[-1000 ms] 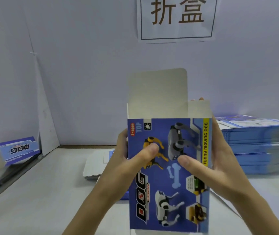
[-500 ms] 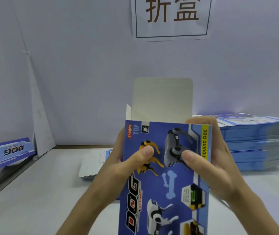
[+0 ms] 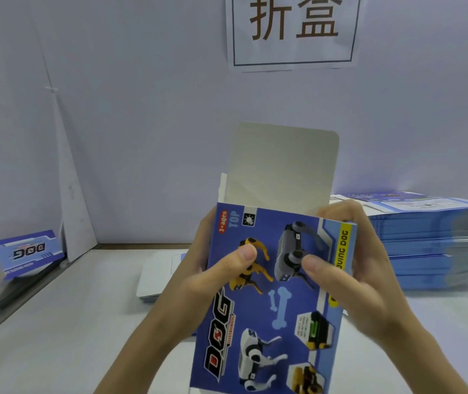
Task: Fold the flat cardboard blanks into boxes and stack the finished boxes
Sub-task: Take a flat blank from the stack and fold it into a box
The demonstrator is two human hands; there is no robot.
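I hold a blue printed toy-dog box [image 3: 272, 308] upright in front of me, opened into a tube. Its grey top lid flap [image 3: 281, 166] stands straight up. My left hand [image 3: 198, 280] grips the box's left side, thumb on the front panel. My right hand [image 3: 355, 268] grips the right side, thumb on the front, fingers curled over the top right corner onto the small side flap there. A tall stack of flat blue blanks [image 3: 432, 240] lies to the right on the white table [image 3: 56, 336].
A flat blank, white side up [image 3: 159, 274], lies on the table behind the box. A folded blue box [image 3: 26, 251] rests at the far left beside a dark rail. A grey wall with a paper sign [image 3: 292, 29] stands close behind.
My right fingers have moved from the box's side over its top right corner, pushing the small side flap inward. The box has tilted slightly and come closer to me.
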